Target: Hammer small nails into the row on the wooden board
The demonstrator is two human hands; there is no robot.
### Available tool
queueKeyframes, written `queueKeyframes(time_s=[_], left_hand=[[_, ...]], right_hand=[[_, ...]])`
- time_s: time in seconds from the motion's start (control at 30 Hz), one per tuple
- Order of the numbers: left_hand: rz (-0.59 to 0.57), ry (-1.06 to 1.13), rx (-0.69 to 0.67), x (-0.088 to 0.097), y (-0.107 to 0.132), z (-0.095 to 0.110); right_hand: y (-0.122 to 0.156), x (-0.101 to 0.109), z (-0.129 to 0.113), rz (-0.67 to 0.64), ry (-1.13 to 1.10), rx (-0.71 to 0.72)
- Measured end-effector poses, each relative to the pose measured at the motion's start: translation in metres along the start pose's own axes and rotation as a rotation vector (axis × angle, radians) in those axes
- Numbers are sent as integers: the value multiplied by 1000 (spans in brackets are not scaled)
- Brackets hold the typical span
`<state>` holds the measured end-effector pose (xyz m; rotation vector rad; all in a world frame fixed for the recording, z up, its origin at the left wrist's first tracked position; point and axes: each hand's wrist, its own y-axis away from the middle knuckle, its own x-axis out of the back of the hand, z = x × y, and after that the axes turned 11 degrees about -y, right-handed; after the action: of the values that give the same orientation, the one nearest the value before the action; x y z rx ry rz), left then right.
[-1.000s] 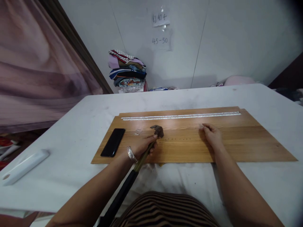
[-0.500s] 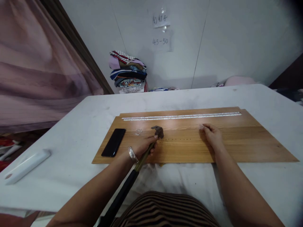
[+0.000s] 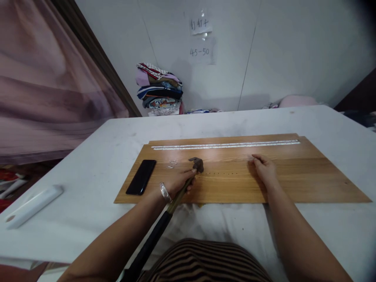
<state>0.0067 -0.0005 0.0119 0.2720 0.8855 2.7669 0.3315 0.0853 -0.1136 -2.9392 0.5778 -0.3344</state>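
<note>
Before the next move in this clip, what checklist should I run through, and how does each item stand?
1. Left hand has the hammer gripped: ok, near its head.
2. Right hand apart from the hammer's head: ok.
3. Item at the right fingertips identified: cannot tell, too small and pale.
4. Loose metal pieces apart from the hammer: ok, they lie between it and the phone.
5. Phone off the board: not ok, it lies near the left end.
6. Board fastened down: cannot tell.

Likely home room: pink curtain at left, pile of folded clothes before pale wall.
</note>
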Motion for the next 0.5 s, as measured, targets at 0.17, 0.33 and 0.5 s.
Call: queueKeyframes(time_s=[0.17, 0.33, 0.5], left_hand=[[6, 2, -19, 1, 0, 0], [-16, 21, -46, 1, 0, 0], [9, 5, 5, 0, -1, -1]], right_hand=[[1, 0, -1, 2, -1, -6], [2, 0, -3, 3, -8, -5], [2, 0, -6, 4, -12, -5]])
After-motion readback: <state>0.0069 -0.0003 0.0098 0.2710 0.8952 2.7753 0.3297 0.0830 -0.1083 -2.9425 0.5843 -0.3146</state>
